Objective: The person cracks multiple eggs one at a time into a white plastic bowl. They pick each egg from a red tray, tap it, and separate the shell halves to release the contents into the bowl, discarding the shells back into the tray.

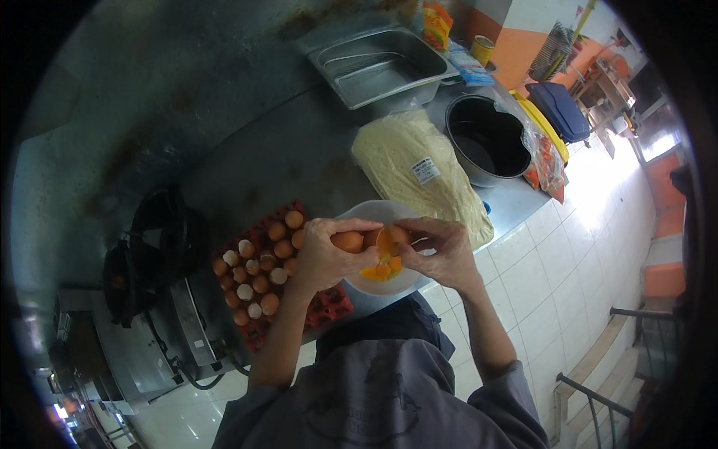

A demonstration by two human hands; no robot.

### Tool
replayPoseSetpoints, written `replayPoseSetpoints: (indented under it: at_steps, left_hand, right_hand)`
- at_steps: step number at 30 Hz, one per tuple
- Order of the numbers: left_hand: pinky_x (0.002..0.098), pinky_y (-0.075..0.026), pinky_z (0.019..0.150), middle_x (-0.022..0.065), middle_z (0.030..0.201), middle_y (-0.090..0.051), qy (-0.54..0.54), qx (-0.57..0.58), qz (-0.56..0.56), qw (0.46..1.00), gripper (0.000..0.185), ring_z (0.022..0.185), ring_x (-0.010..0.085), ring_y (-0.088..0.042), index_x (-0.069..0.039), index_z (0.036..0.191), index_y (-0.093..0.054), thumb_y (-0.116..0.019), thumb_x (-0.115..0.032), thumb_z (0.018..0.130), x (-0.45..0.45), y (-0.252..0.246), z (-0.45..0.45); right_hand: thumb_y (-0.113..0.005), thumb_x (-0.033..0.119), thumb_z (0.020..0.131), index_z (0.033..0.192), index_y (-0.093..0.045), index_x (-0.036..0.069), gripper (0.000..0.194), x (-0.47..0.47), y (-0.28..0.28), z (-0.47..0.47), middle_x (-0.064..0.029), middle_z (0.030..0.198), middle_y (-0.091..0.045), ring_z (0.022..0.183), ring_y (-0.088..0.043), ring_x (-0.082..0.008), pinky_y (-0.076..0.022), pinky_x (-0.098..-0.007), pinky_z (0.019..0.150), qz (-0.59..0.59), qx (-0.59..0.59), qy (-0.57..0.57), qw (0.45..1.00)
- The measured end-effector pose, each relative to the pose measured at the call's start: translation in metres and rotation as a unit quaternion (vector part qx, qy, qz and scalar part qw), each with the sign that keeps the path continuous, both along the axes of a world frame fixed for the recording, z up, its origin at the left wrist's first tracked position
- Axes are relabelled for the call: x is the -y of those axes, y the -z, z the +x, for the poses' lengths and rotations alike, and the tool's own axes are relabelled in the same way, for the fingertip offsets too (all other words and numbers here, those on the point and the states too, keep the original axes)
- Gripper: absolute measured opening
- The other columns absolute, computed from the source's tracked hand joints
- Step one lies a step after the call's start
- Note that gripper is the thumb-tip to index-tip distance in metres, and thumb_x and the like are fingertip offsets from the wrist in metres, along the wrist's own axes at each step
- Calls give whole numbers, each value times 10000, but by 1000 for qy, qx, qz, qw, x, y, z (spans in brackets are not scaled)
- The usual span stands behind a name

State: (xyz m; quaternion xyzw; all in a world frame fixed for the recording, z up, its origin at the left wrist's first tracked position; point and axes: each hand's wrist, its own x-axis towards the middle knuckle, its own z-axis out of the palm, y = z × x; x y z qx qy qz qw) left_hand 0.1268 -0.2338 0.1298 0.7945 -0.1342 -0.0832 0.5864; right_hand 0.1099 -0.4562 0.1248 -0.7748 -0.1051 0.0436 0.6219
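A brown egg is split between my two hands above a translucent plastic bowl [373, 210]. My left hand [322, 255] grips one part of the cracked eggshell [371, 238] and also has a brown egg [348, 242] tucked within its fingers. My right hand [443, 250] pinches the other shell part [400, 236]. Raw egg [386, 244] hangs between the shell parts, over several yolks [382, 273] in the bowl. Left of the bowl, a red egg tray [331, 306] carries brown eggs [294, 219] and opened shells [279, 275]; my left forearm hides part of it.
Behind the bowl lies a large wrapped pale yellow package [392, 143] with a label. A black-lined pot [488, 134] and a bag of orange-red food [547, 163] stand right of it. A steel pan [381, 67] sits farther back; black cookware [160, 236] is at left.
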Motion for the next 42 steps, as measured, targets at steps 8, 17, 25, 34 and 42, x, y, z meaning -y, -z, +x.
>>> replayPoseSetpoints:
  at_steps: [8,17,25,34,42]
  left_hand:
    - [318,-594,812,122,999,-754,55,256,112,958,379,843,216,-743,-58,1049,-765,-805,-20,674,-11,-23,3]
    - [290,-557,837,88,1035,-727,14,76,-122,990,414,932,163,-696,-42,1076,-748,-903,-116,699,-20,-3,-19]
    - [335,-530,900,73,1122,-694,-24,46,-173,983,474,998,187,-670,-78,1052,-753,-950,-164,630,-64,32,-66]
    - [215,-458,607,47,953,-675,-315,-161,-27,935,360,750,88,-612,-32,1096,-709,-851,-134,781,-152,49,-182]
    - [220,-358,462,68,873,-643,-473,-203,-203,833,183,612,82,-546,-11,1101,-672,-678,-126,959,-174,80,-229]
  right_hand:
    - [-803,160,745,1184,-681,21,476,19,-2,0,-162,1122,-703,992,-714,-322,-583,-393,932,-281,228,-64,930]
    - [-760,76,814,1177,-623,-39,405,-15,13,-24,-140,1226,-621,1026,-690,-222,-578,-356,921,270,-107,-34,956]
    - [-761,16,851,1184,-584,-31,380,-62,23,-40,-134,1183,-610,1067,-672,-241,-591,-352,909,391,-196,-152,886]
    - [-709,77,940,1143,-563,-42,276,-147,76,-78,-152,1147,-629,1039,-680,-227,-628,-346,839,290,-333,-196,876]
    - [-723,210,901,1246,-613,19,409,-201,113,-53,-180,1090,-647,870,-701,-355,-593,-401,753,-149,107,-136,974]
